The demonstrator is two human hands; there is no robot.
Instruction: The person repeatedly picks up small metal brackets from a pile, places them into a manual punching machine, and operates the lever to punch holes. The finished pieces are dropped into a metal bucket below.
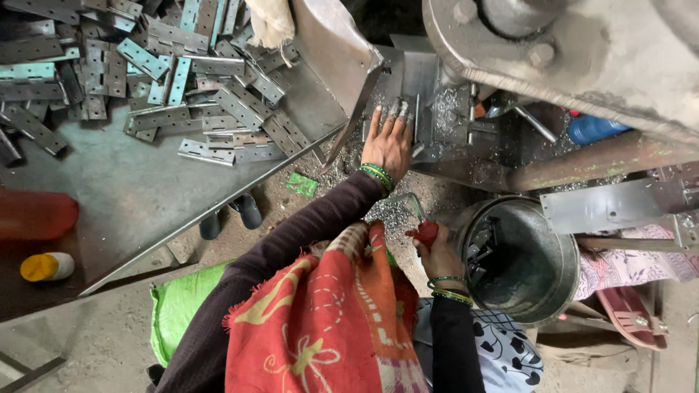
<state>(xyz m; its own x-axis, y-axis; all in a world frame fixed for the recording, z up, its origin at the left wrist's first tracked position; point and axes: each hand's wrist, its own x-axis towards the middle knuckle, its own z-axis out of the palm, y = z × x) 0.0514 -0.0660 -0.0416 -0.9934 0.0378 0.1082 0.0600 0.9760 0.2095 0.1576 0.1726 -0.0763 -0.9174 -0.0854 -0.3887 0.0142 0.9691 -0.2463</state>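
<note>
A green wrapper scrap [301,185] lies on the dusty floor [109,342] left of the fingers; farther left sit a yellow-capped bottle [46,266] and a red container [36,213]. A grey sheet-metal table [145,189] carries a heap of hinges [145,73]. The left hand [387,142] lies flat, fingers spread, on the press bed [437,109], where small bright pieces sit at the fingertips among metal shavings. The right hand [435,251] is closed round a red handle [426,232], just beside a steel bucket [553,255] holding dark parts.
</note>
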